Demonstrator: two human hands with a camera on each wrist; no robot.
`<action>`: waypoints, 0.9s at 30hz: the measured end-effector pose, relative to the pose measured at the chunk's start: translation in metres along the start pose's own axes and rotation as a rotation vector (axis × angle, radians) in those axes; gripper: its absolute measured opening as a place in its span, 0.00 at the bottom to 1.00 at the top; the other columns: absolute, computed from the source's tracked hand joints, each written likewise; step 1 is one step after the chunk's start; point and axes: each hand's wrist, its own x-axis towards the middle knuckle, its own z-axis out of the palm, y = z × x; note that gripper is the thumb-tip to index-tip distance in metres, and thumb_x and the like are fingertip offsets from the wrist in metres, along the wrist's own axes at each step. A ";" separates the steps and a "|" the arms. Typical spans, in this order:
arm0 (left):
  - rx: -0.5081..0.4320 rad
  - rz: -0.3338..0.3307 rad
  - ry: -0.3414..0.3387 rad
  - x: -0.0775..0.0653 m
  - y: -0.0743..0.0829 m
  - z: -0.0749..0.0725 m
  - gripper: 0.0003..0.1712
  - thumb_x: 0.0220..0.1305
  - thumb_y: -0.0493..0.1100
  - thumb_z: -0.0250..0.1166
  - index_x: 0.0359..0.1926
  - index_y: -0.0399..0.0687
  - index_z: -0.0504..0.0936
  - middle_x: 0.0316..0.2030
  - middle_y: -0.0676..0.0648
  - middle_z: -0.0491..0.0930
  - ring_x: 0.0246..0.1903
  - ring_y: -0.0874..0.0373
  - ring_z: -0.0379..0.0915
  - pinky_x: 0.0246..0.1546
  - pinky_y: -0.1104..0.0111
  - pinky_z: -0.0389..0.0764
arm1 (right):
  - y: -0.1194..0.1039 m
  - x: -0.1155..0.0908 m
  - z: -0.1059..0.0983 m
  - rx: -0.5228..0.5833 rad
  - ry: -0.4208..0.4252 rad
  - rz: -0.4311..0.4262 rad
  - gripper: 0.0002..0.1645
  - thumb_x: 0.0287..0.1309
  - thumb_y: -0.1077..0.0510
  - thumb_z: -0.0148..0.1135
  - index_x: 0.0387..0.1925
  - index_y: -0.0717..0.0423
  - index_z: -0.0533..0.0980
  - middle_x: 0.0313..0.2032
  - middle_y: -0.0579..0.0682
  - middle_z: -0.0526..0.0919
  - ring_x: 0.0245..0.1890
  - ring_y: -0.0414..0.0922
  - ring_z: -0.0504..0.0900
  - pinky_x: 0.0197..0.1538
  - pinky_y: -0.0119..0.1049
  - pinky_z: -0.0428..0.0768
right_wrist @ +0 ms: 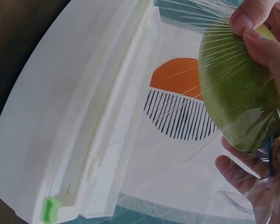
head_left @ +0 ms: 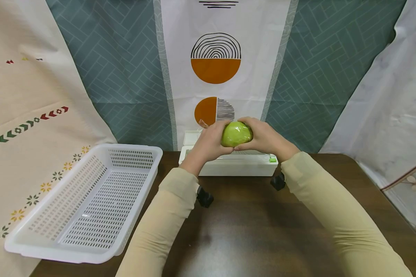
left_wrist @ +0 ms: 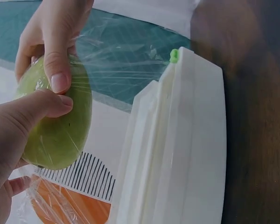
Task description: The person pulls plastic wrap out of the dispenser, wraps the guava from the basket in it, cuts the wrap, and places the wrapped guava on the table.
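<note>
The basket [head_left: 114,200] sits at ten o'clock on the desk [head_left: 242,231]; at twelve, your left hand [head_left: 212,143] and right hand [head_left: 264,136] hold the fruit [head_left: 237,134] up between curled fingers, film [left_wrist: 126,63] running from it down to the dispenser [head_left: 239,168]. Draw it evenly taut, thumbs smoothing creases, so it clings without tearing

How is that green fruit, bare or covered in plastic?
Covered, at least partly: in both wrist views, shiny creases of clear film cross the green fruit. Whether every side is wrapped, I cannot tell.
</note>
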 end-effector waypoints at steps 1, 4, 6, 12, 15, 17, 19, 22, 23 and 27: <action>-0.005 -0.002 -0.006 0.000 0.000 -0.001 0.46 0.49 0.50 0.72 0.67 0.48 0.61 0.60 0.48 0.70 0.51 0.54 0.69 0.52 0.59 0.73 | -0.001 0.000 -0.001 0.000 -0.001 -0.001 0.48 0.38 0.44 0.77 0.61 0.53 0.66 0.51 0.50 0.76 0.43 0.47 0.75 0.47 0.44 0.76; -0.022 -0.004 -0.015 0.000 0.001 -0.004 0.46 0.49 0.49 0.72 0.67 0.48 0.61 0.60 0.47 0.69 0.51 0.54 0.69 0.52 0.60 0.73 | -0.002 0.001 -0.002 -0.002 -0.003 -0.002 0.48 0.38 0.43 0.77 0.61 0.53 0.66 0.51 0.50 0.76 0.43 0.47 0.75 0.46 0.43 0.76; -0.028 -0.001 -0.015 0.000 0.002 -0.005 0.46 0.48 0.49 0.73 0.67 0.47 0.61 0.60 0.47 0.69 0.52 0.54 0.69 0.52 0.60 0.73 | -0.003 0.001 -0.003 -0.003 -0.002 -0.007 0.48 0.38 0.43 0.77 0.60 0.53 0.66 0.51 0.50 0.76 0.43 0.47 0.75 0.46 0.43 0.76; -0.038 0.010 -0.009 0.001 0.004 -0.012 0.47 0.47 0.49 0.74 0.66 0.45 0.62 0.60 0.47 0.70 0.53 0.54 0.68 0.54 0.60 0.72 | -0.008 0.001 -0.009 0.001 0.003 -0.007 0.48 0.37 0.43 0.77 0.60 0.53 0.67 0.50 0.49 0.76 0.43 0.46 0.76 0.46 0.43 0.76; -0.036 0.018 -0.004 0.000 0.005 -0.015 0.47 0.46 0.49 0.74 0.66 0.45 0.62 0.60 0.46 0.70 0.53 0.54 0.68 0.55 0.60 0.72 | -0.011 0.000 -0.012 0.007 0.005 -0.002 0.48 0.38 0.43 0.77 0.60 0.52 0.67 0.50 0.48 0.76 0.42 0.46 0.75 0.46 0.42 0.76; -0.038 0.020 -0.003 0.000 0.006 -0.017 0.47 0.46 0.49 0.74 0.66 0.45 0.62 0.60 0.46 0.70 0.54 0.53 0.68 0.55 0.60 0.72 | -0.013 -0.001 -0.013 0.014 0.007 -0.001 0.47 0.38 0.44 0.77 0.60 0.52 0.67 0.50 0.48 0.76 0.42 0.46 0.75 0.45 0.42 0.76; -0.046 0.019 -0.001 -0.001 0.008 -0.019 0.47 0.46 0.49 0.74 0.65 0.45 0.63 0.60 0.46 0.70 0.54 0.54 0.68 0.55 0.60 0.72 | -0.014 -0.001 -0.014 0.021 0.013 -0.004 0.47 0.38 0.44 0.77 0.60 0.52 0.67 0.50 0.48 0.76 0.42 0.45 0.75 0.45 0.41 0.76; -0.059 0.017 0.002 -0.003 0.010 -0.023 0.46 0.45 0.48 0.75 0.65 0.46 0.63 0.59 0.47 0.70 0.54 0.54 0.68 0.54 0.60 0.72 | -0.016 -0.003 -0.015 0.031 0.019 -0.007 0.47 0.38 0.43 0.77 0.60 0.52 0.67 0.50 0.47 0.77 0.42 0.45 0.75 0.45 0.41 0.76; -0.061 0.017 0.001 -0.004 0.011 -0.024 0.46 0.45 0.48 0.75 0.65 0.46 0.64 0.59 0.47 0.70 0.53 0.54 0.68 0.54 0.60 0.72 | -0.017 -0.003 -0.016 0.033 0.020 -0.006 0.48 0.38 0.42 0.77 0.60 0.51 0.67 0.50 0.47 0.76 0.42 0.45 0.75 0.45 0.41 0.76; -0.061 0.026 -0.007 -0.005 0.015 -0.029 0.46 0.45 0.49 0.75 0.65 0.46 0.64 0.60 0.47 0.70 0.54 0.54 0.68 0.54 0.60 0.72 | -0.019 -0.006 -0.018 0.050 0.024 -0.005 0.48 0.37 0.41 0.77 0.60 0.50 0.68 0.50 0.47 0.77 0.42 0.45 0.75 0.45 0.41 0.76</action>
